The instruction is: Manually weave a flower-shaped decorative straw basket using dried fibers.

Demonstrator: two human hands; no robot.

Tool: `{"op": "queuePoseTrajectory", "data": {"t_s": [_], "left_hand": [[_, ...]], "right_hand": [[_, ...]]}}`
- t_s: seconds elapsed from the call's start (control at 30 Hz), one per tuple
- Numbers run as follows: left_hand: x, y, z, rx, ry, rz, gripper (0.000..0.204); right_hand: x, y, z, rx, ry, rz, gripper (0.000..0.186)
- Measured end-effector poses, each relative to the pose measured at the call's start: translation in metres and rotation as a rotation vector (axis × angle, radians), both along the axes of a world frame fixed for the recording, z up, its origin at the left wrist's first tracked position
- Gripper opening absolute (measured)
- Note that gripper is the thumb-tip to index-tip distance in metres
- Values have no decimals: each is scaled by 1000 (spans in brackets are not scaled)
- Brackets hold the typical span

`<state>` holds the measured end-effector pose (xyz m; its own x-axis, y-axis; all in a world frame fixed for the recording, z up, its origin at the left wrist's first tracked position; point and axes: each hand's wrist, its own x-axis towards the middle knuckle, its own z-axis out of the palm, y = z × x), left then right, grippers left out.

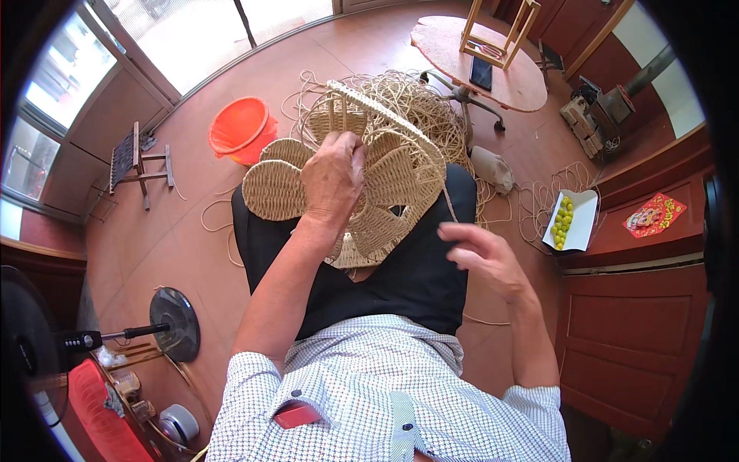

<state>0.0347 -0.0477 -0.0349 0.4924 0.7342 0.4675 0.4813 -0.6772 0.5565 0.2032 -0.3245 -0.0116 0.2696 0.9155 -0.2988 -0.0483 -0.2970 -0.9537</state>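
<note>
A beige woven piece of cord, with several petal shapes and a braided rim, rests across my lap. My left hand is closed over its upper middle, next to a pair of upright cord-wrapped strips; the fingertips are hidden. To the right of the piece is my right hand, its fingers curled. A single strand of cord runs straight from the woven rim to these fingers, which seem to pinch it.
Loose cord lies heaped beyond my knees. An orange bucket stands left of it. A round table with a wooden frame and phone is far right. Yellow-green fruit sits in a white tray at right; a fan stands left.
</note>
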Motion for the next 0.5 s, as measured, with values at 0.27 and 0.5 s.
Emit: {"op": "queuePoseTrajectory", "data": {"t_s": [0.27,0.5], "left_hand": [[-12,0,21,-478,68,-223,32],[-10,0,8,-372,76,-213,36]], "right_hand": [[-38,134,-15,457,-630,-221,52],[-53,188,-32,378,-647,-403,50]]}}
